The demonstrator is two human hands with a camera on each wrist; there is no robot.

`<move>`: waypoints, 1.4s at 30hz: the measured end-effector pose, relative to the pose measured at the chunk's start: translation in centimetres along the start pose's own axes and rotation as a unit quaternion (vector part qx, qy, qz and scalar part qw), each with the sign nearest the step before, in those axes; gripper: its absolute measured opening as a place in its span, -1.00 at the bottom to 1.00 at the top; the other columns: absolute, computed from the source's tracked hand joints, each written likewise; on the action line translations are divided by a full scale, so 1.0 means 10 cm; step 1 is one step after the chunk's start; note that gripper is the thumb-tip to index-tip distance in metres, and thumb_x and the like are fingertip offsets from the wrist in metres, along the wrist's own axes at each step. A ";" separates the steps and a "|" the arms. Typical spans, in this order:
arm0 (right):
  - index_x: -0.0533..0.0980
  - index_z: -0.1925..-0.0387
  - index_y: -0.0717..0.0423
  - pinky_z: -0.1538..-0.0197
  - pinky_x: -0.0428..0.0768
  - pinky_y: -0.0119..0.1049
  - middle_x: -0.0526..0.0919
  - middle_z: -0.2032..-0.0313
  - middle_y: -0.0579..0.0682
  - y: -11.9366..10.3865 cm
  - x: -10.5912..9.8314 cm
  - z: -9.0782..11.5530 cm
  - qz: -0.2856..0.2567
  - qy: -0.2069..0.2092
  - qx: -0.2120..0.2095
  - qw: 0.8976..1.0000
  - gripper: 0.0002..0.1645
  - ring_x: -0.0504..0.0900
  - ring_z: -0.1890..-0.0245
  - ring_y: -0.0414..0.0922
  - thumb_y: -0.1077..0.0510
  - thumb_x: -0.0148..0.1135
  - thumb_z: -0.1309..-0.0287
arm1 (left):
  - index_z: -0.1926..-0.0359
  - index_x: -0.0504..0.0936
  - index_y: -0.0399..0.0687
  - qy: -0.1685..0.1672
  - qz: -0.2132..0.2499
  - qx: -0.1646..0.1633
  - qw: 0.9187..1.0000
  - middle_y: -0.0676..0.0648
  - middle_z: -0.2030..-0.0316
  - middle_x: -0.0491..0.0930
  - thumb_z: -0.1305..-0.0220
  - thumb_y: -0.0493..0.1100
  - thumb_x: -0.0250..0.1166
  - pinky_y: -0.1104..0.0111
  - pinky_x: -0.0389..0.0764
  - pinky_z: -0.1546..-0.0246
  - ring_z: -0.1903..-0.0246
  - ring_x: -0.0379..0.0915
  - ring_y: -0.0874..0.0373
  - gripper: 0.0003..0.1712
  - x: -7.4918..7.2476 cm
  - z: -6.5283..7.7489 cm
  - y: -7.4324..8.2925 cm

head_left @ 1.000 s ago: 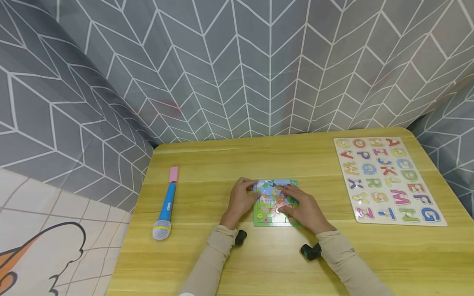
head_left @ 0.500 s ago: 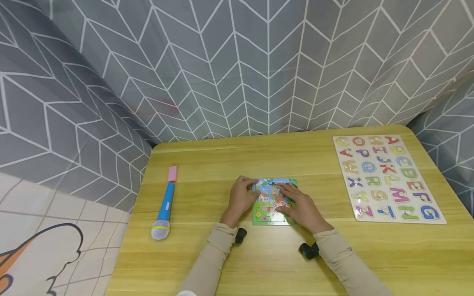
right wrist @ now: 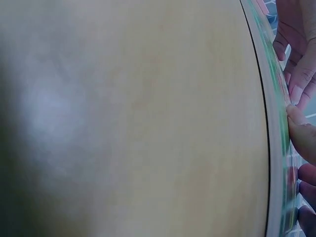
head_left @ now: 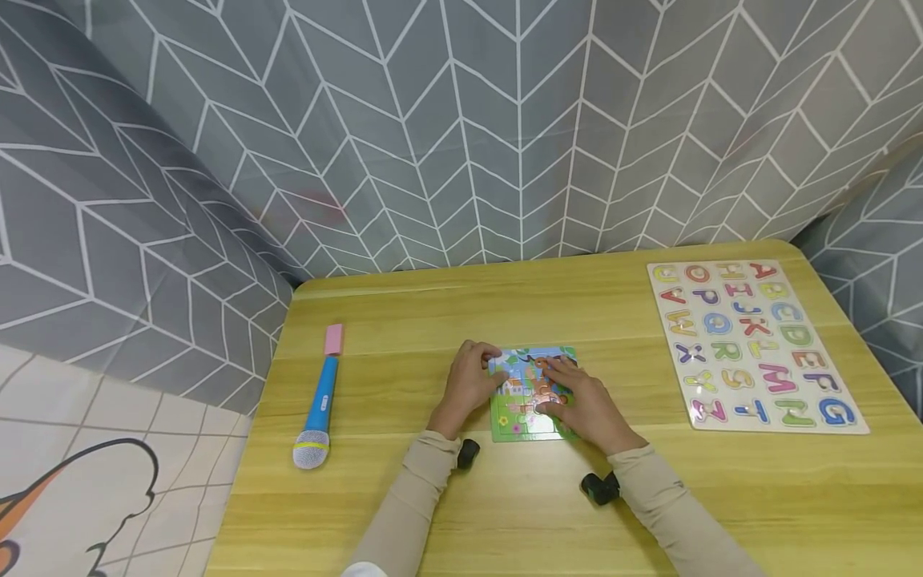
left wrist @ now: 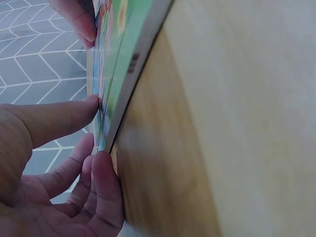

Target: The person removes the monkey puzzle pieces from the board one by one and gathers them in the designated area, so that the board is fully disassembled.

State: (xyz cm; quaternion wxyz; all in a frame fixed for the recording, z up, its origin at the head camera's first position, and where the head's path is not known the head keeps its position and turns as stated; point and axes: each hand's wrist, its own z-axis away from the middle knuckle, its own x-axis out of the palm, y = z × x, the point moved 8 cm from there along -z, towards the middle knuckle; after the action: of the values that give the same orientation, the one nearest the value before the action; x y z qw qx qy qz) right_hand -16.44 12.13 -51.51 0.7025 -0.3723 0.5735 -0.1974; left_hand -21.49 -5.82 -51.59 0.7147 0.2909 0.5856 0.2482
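A small square jigsaw puzzle with a colourful cartoon animal picture lies flat on the table. At its left edge, my left hand holds the board. In the left wrist view, the thumb of this left hand touches the picture side, with fingertips against the edge. My right hand rests on the right half, covering part of the picture. Its fingertips and thumb touch the surface of the puzzle in the right wrist view, with the fingers spread.
A blue toy microphone lies at the left, with a pink block beyond its handle end. To the right is a white alphabet board with coloured letters. The wooden table meets a grey patterned curtain behind.
Both hands stay in nearly the same place on the puzzle. The head view has shifted slightly.
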 end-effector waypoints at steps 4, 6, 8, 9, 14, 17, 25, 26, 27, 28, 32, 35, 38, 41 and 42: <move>0.36 -0.41 0.15 -0.46 0.13 0.38 0.29 -0.49 0.13 -0.01 0.00 -0.01 0.002 0.000 0.003 1.000 -0.11 0.10 -0.55 0.24 0.10 0.50 -0.06 | -0.01 0.64 -0.11 -0.006 -0.003 -0.003 1.000 -0.11 0.09 0.48 -0.21 -0.16 0.47 0.23 0.57 0.06 0.10 0.46 0.05 -0.64 0.00 0.00 0.00; 0.36 -0.41 0.15 -0.46 0.14 0.38 0.29 -0.49 0.13 -0.02 0.00 -0.01 0.004 0.000 0.003 1.000 -0.11 0.10 -0.55 0.24 0.10 0.50 -0.05 | -0.03 0.62 -0.12 -0.015 -0.006 -0.004 1.000 -0.11 0.06 0.48 -0.21 -0.15 0.47 0.21 0.58 0.03 0.07 0.47 0.04 -0.61 0.01 0.00 0.01; 0.36 -0.41 0.16 -0.46 0.13 0.40 0.29 -0.49 0.14 -0.02 -0.01 -0.01 0.005 0.000 0.005 1.000 -0.11 0.10 -0.55 0.24 0.11 0.50 -0.05 | -0.06 0.60 -0.13 -0.025 -0.009 -0.004 1.000 -0.12 0.03 0.46 -0.21 -0.12 0.47 0.19 0.59 0.01 0.05 0.46 0.03 -0.57 0.02 0.00 0.02; 0.37 -0.41 0.16 -0.45 0.12 0.41 0.29 -0.48 0.15 -0.02 -0.01 -0.01 0.006 -0.001 0.005 1.000 -0.11 0.10 -0.55 0.24 0.11 0.50 -0.05 | -0.08 0.58 -0.14 -0.031 -0.009 -0.005 0.999 -0.13 0.02 0.46 -0.21 -0.10 0.47 0.18 0.59 0.00 0.04 0.46 0.02 -0.54 0.02 0.00 0.02; 0.37 -0.40 0.18 -0.44 0.10 0.44 0.29 -0.48 0.20 -0.03 -0.02 -0.01 0.011 -0.001 0.006 1.000 -0.12 0.10 -0.55 0.26 0.12 0.50 -0.05 | -0.12 0.54 -0.16 -0.043 -0.015 -0.001 0.999 -0.14 0.00 0.44 -0.22 -0.06 0.47 0.18 0.57 -0.01 0.07 0.42 0.03 -0.48 0.02 0.01 0.05; 0.37 -0.40 0.18 -0.44 0.12 0.43 0.29 -0.47 0.20 -0.03 -0.02 -0.02 0.009 0.001 0.006 1.000 -0.12 0.10 -0.55 0.27 0.13 0.51 -0.05 | -0.11 0.54 -0.17 -0.044 -0.017 0.000 0.999 -0.14 0.00 0.43 -0.21 -0.07 0.48 0.17 0.56 -0.04 0.05 0.42 0.02 -0.48 0.02 0.01 0.06; 0.37 -0.39 0.20 -0.44 0.12 0.43 0.29 -0.47 0.21 -0.04 -0.02 -0.02 0.007 0.001 0.010 1.000 -0.13 0.09 -0.54 0.28 0.15 0.50 -0.06 | -0.09 0.54 -0.19 -0.044 -0.018 -0.001 0.999 -0.15 -0.02 0.43 -0.20 -0.08 0.49 0.15 0.55 -0.10 -0.01 0.42 -0.01 -0.49 0.03 0.02 0.06; 0.38 -0.39 0.21 -0.43 0.11 0.44 0.29 -0.47 0.21 -0.04 -0.02 -0.02 0.008 0.002 0.009 1.000 -0.14 0.09 -0.54 0.28 0.15 0.50 -0.06 | -0.09 0.54 -0.18 -0.044 -0.018 0.000 0.999 -0.15 -0.02 0.43 -0.19 -0.08 0.49 0.15 0.55 -0.10 0.00 0.42 -0.01 -0.49 0.03 0.02 0.05; 0.38 -0.39 0.20 -0.44 0.10 0.44 0.30 -0.47 0.20 -0.04 -0.02 -0.02 0.007 0.003 0.010 1.000 -0.14 0.09 -0.55 0.27 0.15 0.50 -0.06 | -0.08 0.54 -0.18 -0.043 -0.018 0.001 0.999 -0.15 -0.02 0.43 -0.19 -0.08 0.49 0.15 0.55 -0.10 0.00 0.42 0.00 -0.49 0.03 0.02 0.05; 0.38 -0.39 0.20 -0.44 0.10 0.44 0.30 -0.47 0.20 -0.04 -0.02 -0.02 0.008 0.003 0.009 1.000 -0.14 0.10 -0.55 0.27 0.16 0.50 -0.06 | -0.08 0.54 -0.18 -0.043 -0.019 0.002 0.999 -0.15 -0.01 0.43 -0.19 -0.08 0.49 0.15 0.55 -0.10 0.00 0.42 0.00 -0.49 0.03 0.02 0.05; 0.39 -0.38 0.21 -0.45 0.10 0.43 0.30 -0.47 0.18 -0.05 -0.02 -0.01 0.009 0.005 0.009 1.000 -0.15 0.09 -0.55 0.26 0.16 0.50 -0.06 | -0.06 0.54 -0.17 -0.040 -0.024 0.004 0.999 -0.15 -0.01 0.44 -0.18 -0.07 0.50 0.15 0.56 -0.10 -0.01 0.43 0.00 -0.49 0.04 0.02 0.05; 0.39 -0.38 0.21 -0.45 0.12 0.40 0.30 -0.47 0.19 -0.04 -0.02 -0.02 0.009 0.004 0.009 1.000 -0.16 0.09 -0.55 0.27 0.16 0.50 -0.06 | -0.06 0.53 -0.16 -0.038 -0.029 0.005 0.999 -0.13 0.00 0.45 -0.18 -0.06 0.50 0.16 0.56 -0.10 0.00 0.44 0.00 -0.49 0.04 0.01 0.04; 0.40 -0.37 0.22 -0.45 0.11 0.40 0.30 -0.47 0.20 -0.04 -0.02 -0.02 0.007 0.003 0.007 1.000 -0.16 0.08 -0.55 0.27 0.15 0.50 -0.06 | -0.05 0.53 -0.17 -0.038 -0.033 0.012 0.999 -0.13 0.02 0.48 -0.17 -0.05 0.51 0.17 0.55 -0.09 0.02 0.45 0.01 -0.49 0.03 0.01 0.05; 0.39 -0.37 0.23 -0.47 0.09 0.38 0.29 -0.47 0.20 -0.04 -0.01 -0.02 0.004 0.001 0.007 1.000 -0.15 0.08 -0.55 0.27 0.15 0.50 -0.05 | -0.03 0.53 -0.16 -0.036 -0.034 0.021 0.999 -0.12 0.04 0.52 -0.16 -0.05 0.51 0.17 0.56 -0.04 0.03 0.47 0.00 -0.49 0.02 0.01 0.07; 0.39 -0.37 0.24 -0.47 0.09 0.38 0.29 -0.47 0.20 -0.04 -0.01 -0.02 0.005 0.001 0.004 1.000 -0.15 0.09 -0.55 0.28 0.15 0.50 -0.05 | -0.03 0.53 -0.17 -0.035 -0.033 0.023 0.999 -0.12 0.05 0.53 -0.16 -0.05 0.52 0.17 0.57 -0.03 0.04 0.48 -0.01 -0.49 0.02 0.01 0.07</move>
State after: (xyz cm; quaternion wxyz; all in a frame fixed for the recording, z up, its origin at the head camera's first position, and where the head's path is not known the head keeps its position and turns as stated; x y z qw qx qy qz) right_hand -16.58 11.88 -51.14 0.7045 -0.3660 0.5753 -0.1967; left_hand -21.39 -5.23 -51.21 0.7358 0.2963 0.5750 0.2006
